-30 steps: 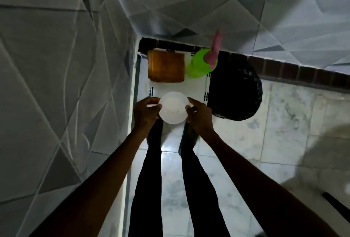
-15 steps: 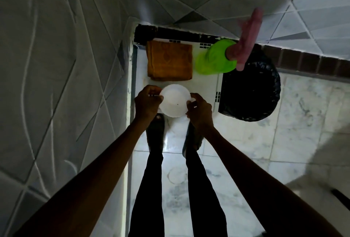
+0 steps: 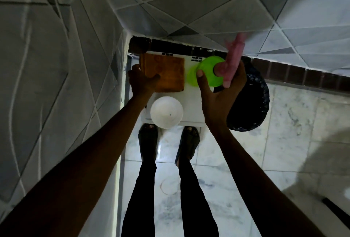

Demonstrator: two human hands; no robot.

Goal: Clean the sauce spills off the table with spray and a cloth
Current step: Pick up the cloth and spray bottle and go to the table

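One small white bench (image 3: 191,104) stands in the corner of two grey tiled walls. It carries three things: one folded orange cloth (image 3: 170,72) at the far left, one bright green plastic spray bottle with a pink trigger head (image 3: 208,68) at the far right, and one round white plastic container (image 3: 166,112) at the near edge, apart from both hands. The left hand (image 3: 141,81) is at the near left corner of the cloth with its thumb lying across the fabric. Its fingers are foreshortened, so I cannot tell whether they grip. The right hand (image 3: 217,92) is spread wide about the spray bottle, the thumb at the bottle's left side and the fingers (image 3: 241,72) behind the pink head on the right. One round black bin (image 3: 251,104) stands just beside the bench on the right. Two feet in dark sandals (image 3: 148,140) stand on the pale marble floor (image 3: 293,132) at the bench's near edge.
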